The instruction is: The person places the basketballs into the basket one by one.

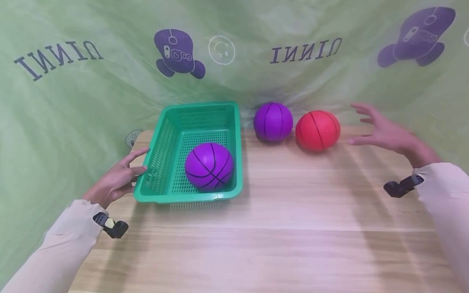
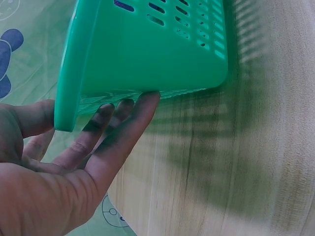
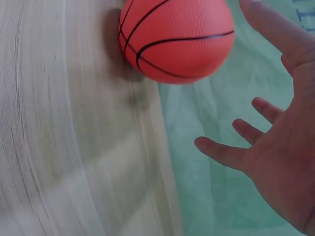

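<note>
A green plastic basket point(image 1: 237, 162) stands on the wooden table, with a purple basketball point(image 1: 209, 167) inside it. My left hand point(image 1: 116, 179) holds the basket's left side. In the left wrist view, one digit meets the rim point(image 2: 69, 88) while other fingers point(image 2: 118, 142) touch the outer wall below it. To the right of the basket, a second purple ball point(image 1: 273, 122) sits beside a red basketball point(image 1: 318, 130). My right hand point(image 1: 388, 132) is in the air to the right of the red ball, fingers spread, apart from it and holding nothing.
A pale green cloth point(image 1: 242, 77) with purple prints hangs behind the table and drapes around its left side. The wooden table point(image 1: 278, 240) extends toward me. Small black devices point(image 1: 403, 186) are strapped to both wrists.
</note>
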